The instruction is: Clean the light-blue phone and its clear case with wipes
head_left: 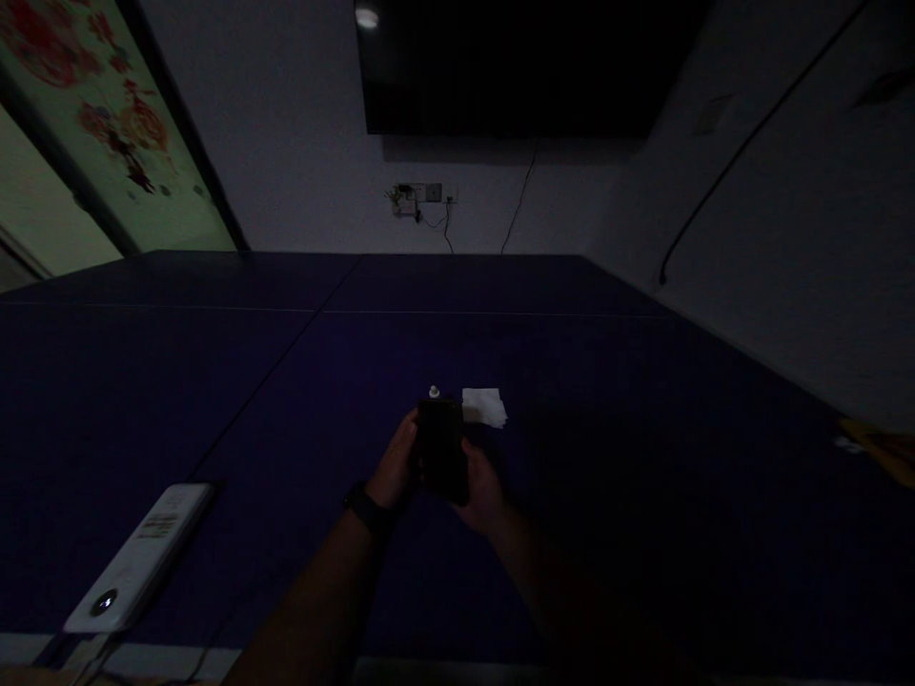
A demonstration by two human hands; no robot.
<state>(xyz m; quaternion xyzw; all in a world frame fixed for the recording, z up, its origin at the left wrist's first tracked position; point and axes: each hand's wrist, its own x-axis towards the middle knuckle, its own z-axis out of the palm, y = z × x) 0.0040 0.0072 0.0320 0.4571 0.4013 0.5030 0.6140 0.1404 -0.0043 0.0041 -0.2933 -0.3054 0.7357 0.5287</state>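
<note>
Two bare hands held one dark smartphone between them, low over a deep blue tabletop in a dim room. The smartphone was at the middle of the near half of the table, its long sides running away from the person and its far end leaning slightly left. The left hand gripped its left edge, the thumb laid along that side; a black wristwatch circled the wrist. The right hand grasped the right edge lower down, its thumb pressed against the side. Most of the other fingers were hidden beneath or lost in shadow, so how they were curled could not be told.

Just beyond the smartphone's far end showed a small white cap, its lower part hidden. White tissues lay flat just right of the far end. Well apart, at the near left, a long white device with a round dark button lay slantwise near the table's edge, cables below it. On the wall beyond hung a black television above a row of sockets, and a glass panel with red flowers stood at the left.
</note>
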